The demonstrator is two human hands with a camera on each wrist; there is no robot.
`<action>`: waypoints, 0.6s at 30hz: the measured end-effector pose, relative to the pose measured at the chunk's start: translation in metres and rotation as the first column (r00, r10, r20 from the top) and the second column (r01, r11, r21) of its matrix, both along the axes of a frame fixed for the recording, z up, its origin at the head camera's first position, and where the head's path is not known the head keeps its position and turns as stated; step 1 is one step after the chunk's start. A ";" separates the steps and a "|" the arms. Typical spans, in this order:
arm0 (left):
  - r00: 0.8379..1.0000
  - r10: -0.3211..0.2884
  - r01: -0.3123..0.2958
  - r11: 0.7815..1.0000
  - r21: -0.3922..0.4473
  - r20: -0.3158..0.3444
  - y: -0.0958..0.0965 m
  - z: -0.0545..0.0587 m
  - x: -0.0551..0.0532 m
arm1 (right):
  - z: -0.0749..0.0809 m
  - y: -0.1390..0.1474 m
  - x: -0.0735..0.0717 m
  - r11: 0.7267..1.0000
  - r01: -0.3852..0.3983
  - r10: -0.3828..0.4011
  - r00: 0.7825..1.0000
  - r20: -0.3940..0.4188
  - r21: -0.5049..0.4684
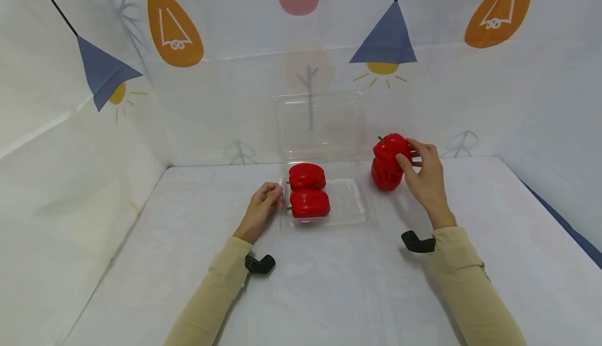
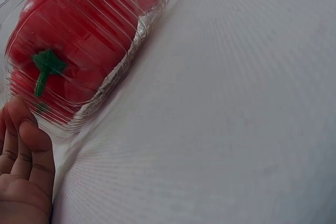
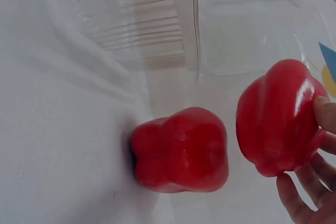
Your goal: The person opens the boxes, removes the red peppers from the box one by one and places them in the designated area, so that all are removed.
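Note:
My right hand (image 1: 425, 179) grips a red bell pepper (image 1: 391, 151) by its side, raised off the table. Below it, another red bell pepper (image 3: 181, 150) sits on the table, apart from the held one in the right wrist view. A clear plastic clamshell box (image 1: 345, 199) stands with its lid (image 1: 320, 126) raised at the back. Two red peppers lie in its left half, a rear one (image 1: 307, 176) and a front one (image 1: 310, 203) with a green stem. At the box's left wall, my left hand (image 1: 263, 205) pinches or touches the rim; which one I cannot tell.
A white cloth covers the table (image 1: 310, 283). Behind it rises a white backdrop (image 1: 226, 111) printed with lamps and bulbs, close behind the raised lid. Each wrist wears a black camera mount.

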State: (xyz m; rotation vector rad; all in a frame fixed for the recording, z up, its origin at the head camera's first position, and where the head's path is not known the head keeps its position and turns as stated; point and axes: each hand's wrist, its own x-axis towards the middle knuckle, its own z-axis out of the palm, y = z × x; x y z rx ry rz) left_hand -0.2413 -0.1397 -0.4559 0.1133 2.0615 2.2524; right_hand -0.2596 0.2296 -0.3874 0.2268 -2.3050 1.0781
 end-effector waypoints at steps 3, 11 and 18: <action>1.000 0.004 -0.004 1.000 -0.002 -0.006 0.000 0.001 0.001 | 0.000 0.003 0.000 0.999 0.026 -0.026 1.000 0.010 -0.032; 1.000 0.021 -0.021 1.000 -0.005 0.009 -0.001 0.001 0.002 | -0.002 0.005 0.000 0.994 0.075 -0.070 0.996 0.062 -0.083; 1.000 0.027 -0.027 0.999 -0.033 0.003 0.002 0.002 0.004 | -0.002 0.010 0.002 0.986 0.134 -0.121 0.984 0.127 -0.101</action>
